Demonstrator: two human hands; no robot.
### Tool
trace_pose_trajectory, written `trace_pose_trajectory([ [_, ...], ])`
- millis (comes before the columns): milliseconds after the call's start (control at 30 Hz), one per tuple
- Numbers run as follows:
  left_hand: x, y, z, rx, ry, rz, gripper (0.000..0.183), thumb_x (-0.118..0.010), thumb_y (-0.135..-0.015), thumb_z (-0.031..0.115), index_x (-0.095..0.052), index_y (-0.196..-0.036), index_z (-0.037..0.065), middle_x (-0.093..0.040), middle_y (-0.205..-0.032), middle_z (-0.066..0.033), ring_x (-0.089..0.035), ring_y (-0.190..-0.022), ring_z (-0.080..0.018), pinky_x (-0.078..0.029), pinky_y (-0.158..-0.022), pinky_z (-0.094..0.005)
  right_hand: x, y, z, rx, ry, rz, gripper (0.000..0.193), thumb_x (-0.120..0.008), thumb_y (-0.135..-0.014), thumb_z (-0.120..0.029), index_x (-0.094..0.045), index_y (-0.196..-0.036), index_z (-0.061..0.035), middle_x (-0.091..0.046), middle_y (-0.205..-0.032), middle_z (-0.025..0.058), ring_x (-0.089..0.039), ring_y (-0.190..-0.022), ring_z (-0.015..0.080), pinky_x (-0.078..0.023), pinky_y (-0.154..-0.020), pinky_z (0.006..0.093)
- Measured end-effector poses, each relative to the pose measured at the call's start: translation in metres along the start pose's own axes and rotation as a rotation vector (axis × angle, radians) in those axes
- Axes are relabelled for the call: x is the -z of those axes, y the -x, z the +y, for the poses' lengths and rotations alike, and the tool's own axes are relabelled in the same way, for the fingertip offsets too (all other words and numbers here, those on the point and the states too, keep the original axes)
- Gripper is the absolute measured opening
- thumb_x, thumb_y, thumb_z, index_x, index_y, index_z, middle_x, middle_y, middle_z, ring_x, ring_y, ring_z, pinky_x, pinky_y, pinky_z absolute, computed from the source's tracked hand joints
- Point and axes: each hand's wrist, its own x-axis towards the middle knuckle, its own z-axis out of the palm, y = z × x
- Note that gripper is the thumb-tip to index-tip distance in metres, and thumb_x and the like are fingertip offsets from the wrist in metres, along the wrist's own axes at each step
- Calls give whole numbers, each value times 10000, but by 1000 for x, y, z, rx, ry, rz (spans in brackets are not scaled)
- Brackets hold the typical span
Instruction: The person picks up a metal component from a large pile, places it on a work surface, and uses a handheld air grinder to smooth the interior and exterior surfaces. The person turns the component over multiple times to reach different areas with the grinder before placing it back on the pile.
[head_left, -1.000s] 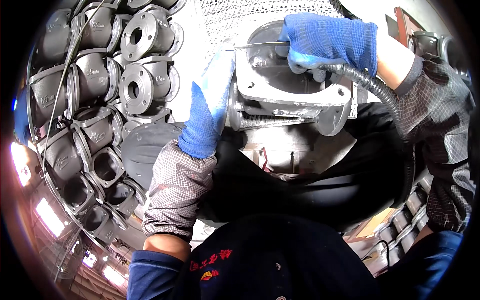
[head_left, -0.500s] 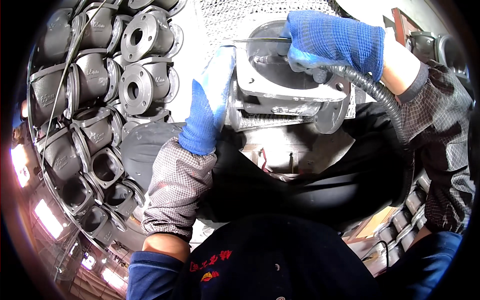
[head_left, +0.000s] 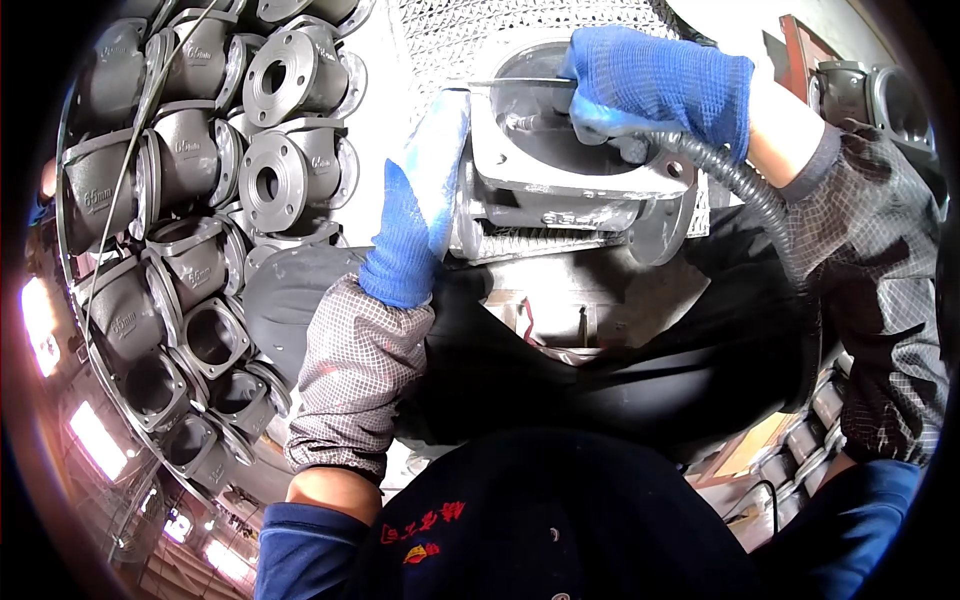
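Note:
In front of me a grey cast valve body (head_left: pixel 580 182) lies with its wide oval opening upward and a round flange at each side. My left hand (head_left: pixel 422 195), in a blue glove, rests along its left side with fingers stretched out toward the far corner; glare washes out the fingertips. Above the opening's right side, my gloved right hand (head_left: pixel 655 85) is closed around a hand tool with a ribbed dark hose (head_left: pixel 745 185). A thin straight rod (head_left: pixel 525 82) runs leftward from that fist across the opening, its tip near my left fingertips. The tool's body is mostly hidden.
Stacked grey flanged castings (head_left: pixel 190 165) fill the left side, with a thin cable (head_left: pixel 125 170) across them. Beneath the valve body lies a perforated metal surface (head_left: pixel 540 20). More castings (head_left: pixel 840 95) stand at the far right. My legs (head_left: pixel 600 390) flank the near side.
My right hand and forearm have shifted slightly left, the hose moving with them. The valve body has moved very slightly. My left hand stays nearly in place.

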Motion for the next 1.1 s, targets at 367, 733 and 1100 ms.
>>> trace_pose_trajectory([
  [367, 3, -5, 20, 351, 171, -74, 289, -435, -950, 188, -550, -1082, -41, -612, -957, -144, -599, -864, -229, -473, -756, -336, -4, 2, 0, -86, -32, 40, 165, -560, -744, -30, -607, -871, 65, -520, -521, 74, -519, -407, 127, -421, -346, 250],
  [733, -2, -2, 22, 150, 160, 11, 310, -432, -959, 203, -550, -1092, -50, -609, -926, -144, -598, -827, -198, -481, -736, -313, -4, -10, 7, -53, 190, 24, 230, -577, -741, -49, -612, -942, 58, -559, -558, 91, -542, -426, 128, -438, -365, 257],
  [1100, 2, -3, 15, 37, 10, 17, 306, -447, -956, 215, -572, -1060, -45, -612, -897, -117, -594, -796, -184, -483, -707, -316, -1, -15, 11, 21, 71, -55, 125, -612, -765, -115, -642, -740, 4, -568, -525, 65, -567, -425, 133, -457, -369, 245],
])
